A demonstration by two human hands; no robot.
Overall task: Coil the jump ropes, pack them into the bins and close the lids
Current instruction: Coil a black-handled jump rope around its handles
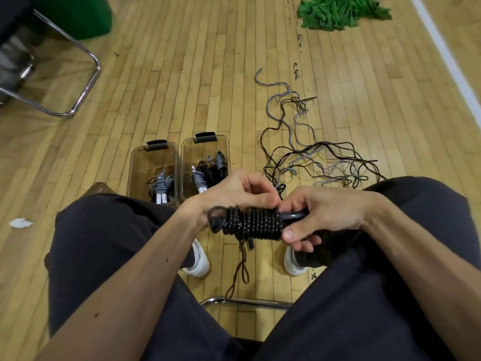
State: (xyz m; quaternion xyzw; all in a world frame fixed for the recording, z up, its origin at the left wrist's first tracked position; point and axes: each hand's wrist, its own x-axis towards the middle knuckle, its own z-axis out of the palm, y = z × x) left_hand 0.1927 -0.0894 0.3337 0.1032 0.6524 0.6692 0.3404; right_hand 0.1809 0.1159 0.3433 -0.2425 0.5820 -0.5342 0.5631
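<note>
Pale wooden plank flooring (166, 82) lies under a seated person. Above the knees, the right hand (325, 212) grips the handle end of a tightly coiled black speckled jump rope (250, 222), and the left hand (234, 191) pinches its cord. Beyond, the left clear plastic bin (131, 165) and the right clear plastic bin (185, 155) stand open-topped, each holding coiled ropes. Farther right sprawl tangled loose grey and brown ropes (312, 157).
</note>
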